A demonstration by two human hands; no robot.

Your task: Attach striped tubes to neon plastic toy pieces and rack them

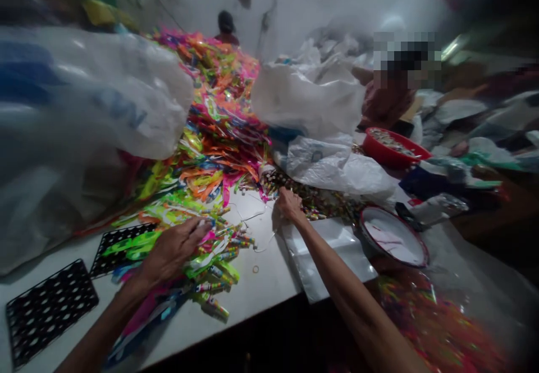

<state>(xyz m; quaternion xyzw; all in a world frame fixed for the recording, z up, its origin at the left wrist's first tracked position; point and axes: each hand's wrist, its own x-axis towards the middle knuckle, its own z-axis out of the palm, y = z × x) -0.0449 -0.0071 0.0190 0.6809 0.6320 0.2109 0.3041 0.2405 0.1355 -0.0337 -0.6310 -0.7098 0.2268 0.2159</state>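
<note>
Above white tabletop (269, 277), left hand (179, 245) curls over streamers (133, 244), right hand (289, 203) extends, grips unclear.

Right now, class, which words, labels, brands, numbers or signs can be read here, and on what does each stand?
No text can be read with certainty.
Large plastic bag at left: blurred blue lettering, unreadable.
Crumpled white bag near the middle: faint rounded mark, unclear.
Patterned tubes by the left hand: any print is too small to read.
</note>
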